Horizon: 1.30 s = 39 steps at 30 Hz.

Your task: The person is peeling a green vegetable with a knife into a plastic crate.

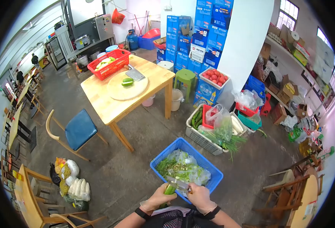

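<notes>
My left hand (pixel 159 197), in a clear thin glove, is closed round a long green cucumber-like vegetable (pixel 170 189). A metal-bladed peeler (pixel 180 184) is gripped in my right hand (pixel 201 198), also gloved, with its blade at the vegetable's upper end. Both hands are over the near edge of a blue plastic basket (pixel 216 184). Inside it lie green peelings and leafy scraps (pixel 171 165) with clear plastic bags. The lower part of the vegetable is partly hidden by my left hand.
Ahead stands a wooden table (pixel 99 102) bearing a round board (pixel 116 89), a cleaver (pixel 135 74) and a red basket (pixel 123 60). A blue-seated chair (pixel 80 129) is to the left. Vegetable crates (pixel 205 142) stand right of the table, near stacked blue boxes (pixel 178 41).
</notes>
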Tool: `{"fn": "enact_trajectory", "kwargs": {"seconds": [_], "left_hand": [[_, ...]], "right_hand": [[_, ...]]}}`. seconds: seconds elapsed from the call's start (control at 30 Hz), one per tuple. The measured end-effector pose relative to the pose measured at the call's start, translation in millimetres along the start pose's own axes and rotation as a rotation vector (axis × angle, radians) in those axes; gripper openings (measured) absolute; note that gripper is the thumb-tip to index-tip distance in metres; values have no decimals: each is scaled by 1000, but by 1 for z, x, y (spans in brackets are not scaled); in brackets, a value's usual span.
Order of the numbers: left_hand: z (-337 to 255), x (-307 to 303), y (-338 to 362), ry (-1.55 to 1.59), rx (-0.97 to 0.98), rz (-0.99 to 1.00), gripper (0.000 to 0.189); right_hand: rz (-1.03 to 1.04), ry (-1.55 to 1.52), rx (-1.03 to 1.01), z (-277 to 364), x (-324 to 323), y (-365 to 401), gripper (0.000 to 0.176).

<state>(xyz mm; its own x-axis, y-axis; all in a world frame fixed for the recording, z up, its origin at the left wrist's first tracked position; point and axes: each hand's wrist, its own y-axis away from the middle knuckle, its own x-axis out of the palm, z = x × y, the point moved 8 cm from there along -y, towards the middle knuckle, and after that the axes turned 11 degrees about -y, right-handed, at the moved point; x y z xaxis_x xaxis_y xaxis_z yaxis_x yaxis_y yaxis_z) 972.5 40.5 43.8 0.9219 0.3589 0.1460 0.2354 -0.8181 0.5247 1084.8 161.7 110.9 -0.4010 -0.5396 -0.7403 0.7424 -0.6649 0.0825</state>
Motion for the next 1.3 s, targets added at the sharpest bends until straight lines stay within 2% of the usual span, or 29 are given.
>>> {"fn": "enact_trajectory", "kwargs": {"seconds": [0.03, 0.07, 0.13, 0.17, 0.23, 0.27, 0.3, 0.37, 0.4, 0.5, 0.53, 0.6, 0.7, 0.87, 0.93, 0.97, 1.03, 1.1, 1.17, 1.2, 1.27, 1.3], "left_hand": [[4, -3, -3, -192, 38, -41, 39], [9, -1, -7, -197, 41, -37, 39], [-9, 0, -5, -364, 250, -171, 35], [-9, 2, -4, -365, 254, -173, 35], [-10, 17, 7, -358, 42, -63, 24], [0, 22, 3, -383, -36, 13, 40], [1, 29, 8, -386, -38, 5, 40], [-8, 34, 14, -336, 81, -89, 55], [-8, 40, 14, -313, 93, -46, 62], [-3, 50, 16, -288, -2, -32, 61], [-3, 52, 18, -293, -57, -44, 55], [7, 56, 13, -306, -60, -30, 56], [16, 61, 4, -362, -84, 31, 55], [6, 57, 4, -399, -79, 68, 51], [-14, 57, 14, -258, -72, 60, 40], [-18, 55, 17, -264, -68, 67, 40], [-25, 51, 20, -223, -39, 157, 41], [-28, 44, 20, -185, -69, 184, 40], [-28, 38, 20, -145, -107, 221, 38], [-28, 36, 18, -129, -107, 215, 37], [-27, 30, 16, -111, -110, 212, 35], [-25, 27, 16, -130, -124, 227, 32]], "right_hand": [[-36, 0, -75, 15, -3, 4, 13], [-53, 29, -131, 22, -2, 7, 12], [-52, 78, -140, 18, 3, 8, 10], [-41, 128, -151, 15, 6, 7, 9], [-38, 135, -140, 4, 3, 9, 9], [-35, 142, -126, -4, -1, 9, 9], [-34, 136, -132, -16, -3, 9, 9], [49, 212, 55, -65, -1, 3, 12], [43, 159, 99, -77, -9, 6, 15], [52, 135, 95, -85, -15, 18, 13], [56, 121, 106, -81, -14, 25, 13], [44, 98, -5, -51, -16, 33, 11], [40, 43, -56, -20, -22, 42, 8], [-62, 46, -38, -51, -11, 31, 9], [-33, 93, 113, -75, -2, 24, 13], [-42, 93, 118, -82, -5, 23, 13], [8, 95, 288, -101, -7, 22, 16], [5, 92, 310, -93, -6, 23, 16], [-1, 94, 202, -68, -3, 20, 16], [-4, 101, 211, -53, -6, 22, 16], [-46, 26, 38, -2, -13, 21, 14], [-44, 26, 42, 6, -12, 20, 14]]}}
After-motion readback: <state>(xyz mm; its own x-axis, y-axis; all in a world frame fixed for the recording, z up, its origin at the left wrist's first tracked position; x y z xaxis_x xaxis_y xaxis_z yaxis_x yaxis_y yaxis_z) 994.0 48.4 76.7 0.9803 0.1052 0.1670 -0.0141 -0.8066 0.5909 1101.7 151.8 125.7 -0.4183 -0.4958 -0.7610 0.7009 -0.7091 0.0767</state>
